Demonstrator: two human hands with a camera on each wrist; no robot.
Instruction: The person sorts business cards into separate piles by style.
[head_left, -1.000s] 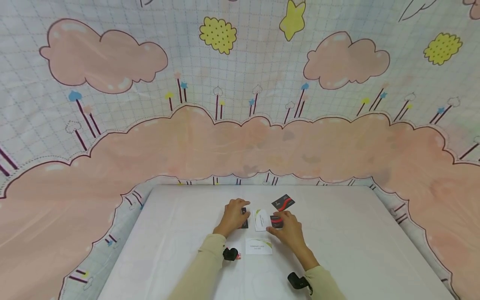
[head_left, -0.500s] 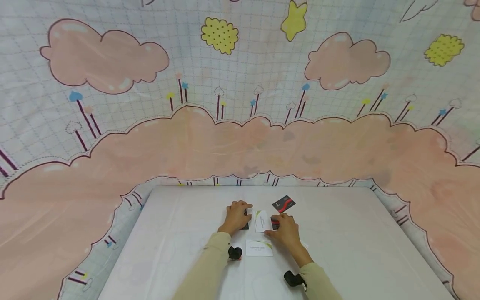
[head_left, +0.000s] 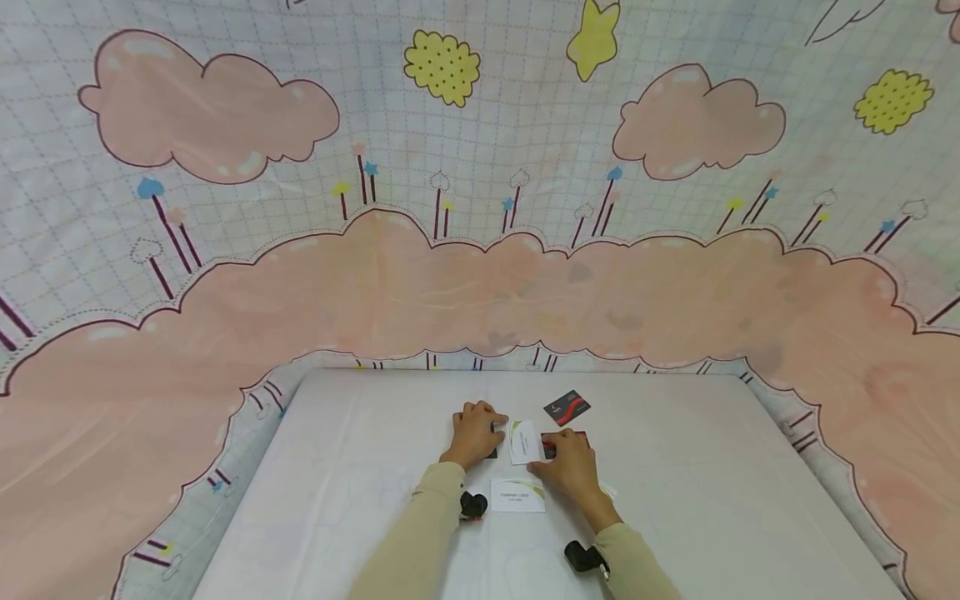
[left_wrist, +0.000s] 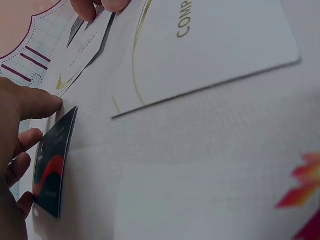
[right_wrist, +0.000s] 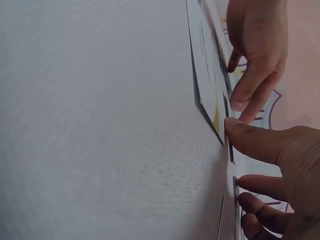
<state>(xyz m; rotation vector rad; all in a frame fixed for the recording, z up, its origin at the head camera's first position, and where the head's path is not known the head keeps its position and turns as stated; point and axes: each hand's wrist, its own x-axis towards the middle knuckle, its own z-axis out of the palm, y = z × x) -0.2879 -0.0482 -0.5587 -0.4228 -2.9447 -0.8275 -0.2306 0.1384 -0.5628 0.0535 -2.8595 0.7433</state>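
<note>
Black cards with a red wave and white cards with a green-yellow curve lie on the white table. My left hand [head_left: 474, 435] rests at a black card [left_wrist: 52, 165], its fingertips touching one edge and its thumb near a corner. Right of it stands a white card [head_left: 523, 442] lengthwise. My right hand [head_left: 573, 467] has its fingers at another black card [head_left: 549, 451], which it partly covers. Its thumb [right_wrist: 255, 142] reaches to the lower corner of the upright white card; contact is hard to tell. Neither hand visibly grips a card.
A third black card [head_left: 567, 407] lies tilted behind the right hand. Nearer me, a white card [head_left: 517, 497] lies sideways. A card with a red-orange pattern [left_wrist: 302, 182] sits under the left wrist. A cartoon-print cloth [head_left: 525, 292] hangs behind the table.
My left hand has shifted slightly right along with its black card. My right hand has edged a little left, and more of the black card's far edge shows past its fingers.
</note>
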